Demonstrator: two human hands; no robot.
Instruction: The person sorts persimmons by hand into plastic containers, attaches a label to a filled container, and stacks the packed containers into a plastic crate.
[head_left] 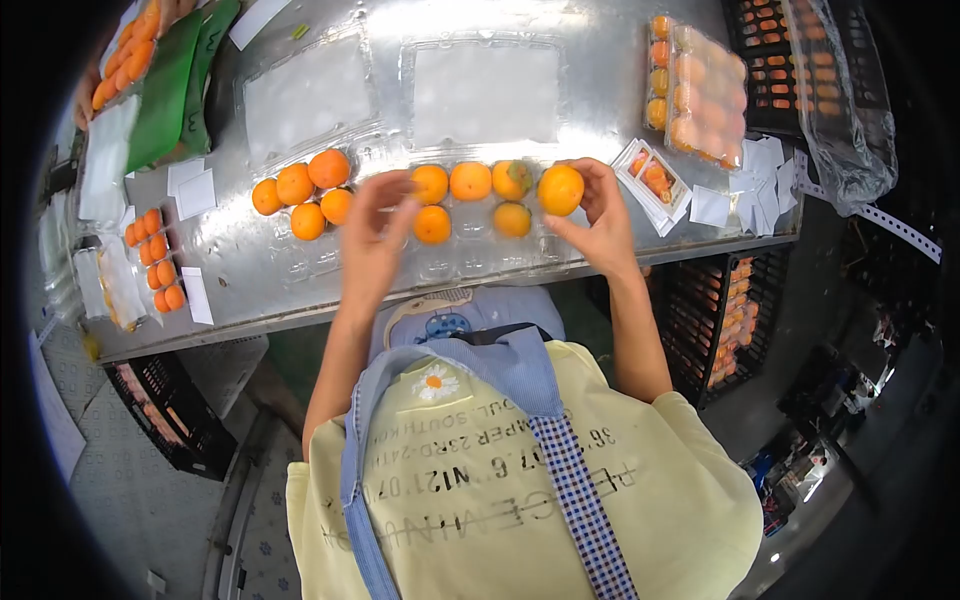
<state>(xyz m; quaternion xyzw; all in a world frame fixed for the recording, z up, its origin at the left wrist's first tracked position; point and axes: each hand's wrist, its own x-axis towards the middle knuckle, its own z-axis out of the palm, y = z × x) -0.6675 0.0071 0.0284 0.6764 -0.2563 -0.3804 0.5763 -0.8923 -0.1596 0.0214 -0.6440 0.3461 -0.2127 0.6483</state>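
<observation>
My right hand (597, 220) is closed around an orange persimmon (561, 190), at the right end of a clear plastic tray (474, 257). Several persimmons sit in that tray's cups, one with a green calyx (513, 179) facing up. My left hand (372, 235), somewhat blurred, is beside the tray's left end with thumb and fingers apart. Nothing shows between them, though whether a fingertip touches the nearest persimmon (431, 185) is unclear. To the left, a second clear tray (290, 262) bears several more persimmons (294, 184).
Clear tray lids (485, 95) extend behind both trays. Filled packs (707, 95), printed cards (655, 185) and a black crate (772, 70) stand right. A smaller fruit pack (158, 260) and green sheet (165, 90) lie left. Another person's hand (84, 102) shows top left.
</observation>
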